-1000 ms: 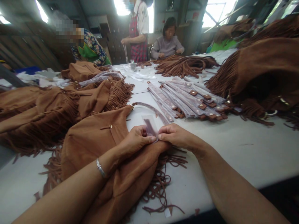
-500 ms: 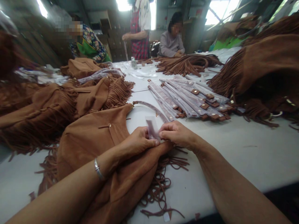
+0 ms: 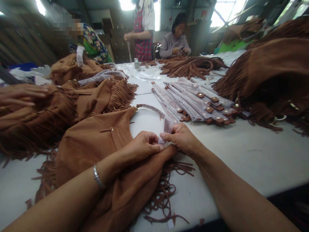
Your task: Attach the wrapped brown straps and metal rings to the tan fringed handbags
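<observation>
a short, translucent plastic sleeve [image 3: 167, 125] was held above the upper right corner of a slouchy brown suede bag [image 3: 89, 138]. its lower end was pinched between the thumb and curled fingers of the left hand [image 3: 148, 143], and it was gripped higher up, thumb against fingers, by the right hand [image 3: 181, 137]. what lay under the fingertips was hidden. the bag was spread on a white tabletop [image 3: 241, 154], partly covered by the left forearm, with thin brown suede fringe [image 3: 166, 185] splayed out from its right side. a curved handle wrapped in clear plastic [image 3: 152, 109] was joined to the bag's far corner and arched toward the right hand. beyond the hands, plastic-wrapped straps with brown tabs [image 3: 190, 100] were laid in an overlapping row. at the left, brown fringed bags [image 3: 94, 100] were heaped, and a co-worker's blurred hand [image 3: 21, 95] was seen over them.
</observation>
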The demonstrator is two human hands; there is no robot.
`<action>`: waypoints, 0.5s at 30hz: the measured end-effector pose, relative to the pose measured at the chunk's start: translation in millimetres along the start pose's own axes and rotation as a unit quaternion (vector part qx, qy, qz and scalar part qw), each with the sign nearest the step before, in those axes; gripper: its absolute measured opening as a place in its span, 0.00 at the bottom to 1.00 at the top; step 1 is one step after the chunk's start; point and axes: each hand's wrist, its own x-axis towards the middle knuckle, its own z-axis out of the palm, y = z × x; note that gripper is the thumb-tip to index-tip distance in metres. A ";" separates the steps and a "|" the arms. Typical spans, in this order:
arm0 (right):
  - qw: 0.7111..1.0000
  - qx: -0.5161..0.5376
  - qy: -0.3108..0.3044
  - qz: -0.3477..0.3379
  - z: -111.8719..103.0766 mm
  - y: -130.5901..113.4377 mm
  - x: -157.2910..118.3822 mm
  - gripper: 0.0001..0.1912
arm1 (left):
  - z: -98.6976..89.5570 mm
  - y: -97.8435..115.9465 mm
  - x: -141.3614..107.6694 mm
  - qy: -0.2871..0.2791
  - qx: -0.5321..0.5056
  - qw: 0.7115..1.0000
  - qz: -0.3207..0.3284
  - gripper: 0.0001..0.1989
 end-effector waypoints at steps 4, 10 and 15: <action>0.999 0.013 0.012 0.031 3.1 -2.4 0.5 0.14 | 1.7 12.1 -14.2 0.027 0.051 0.998 -0.009 0.25; 0.999 0.003 -0.003 0.035 1.2 -6.4 -1.1 0.16 | 17.7 27.7 -37.4 0.167 0.220 0.956 0.098 0.12; 0.996 -0.084 -0.016 -0.003 -3.4 -8.9 -1.0 0.17 | 11.9 19.8 -26.3 0.160 0.107 0.980 0.055 0.10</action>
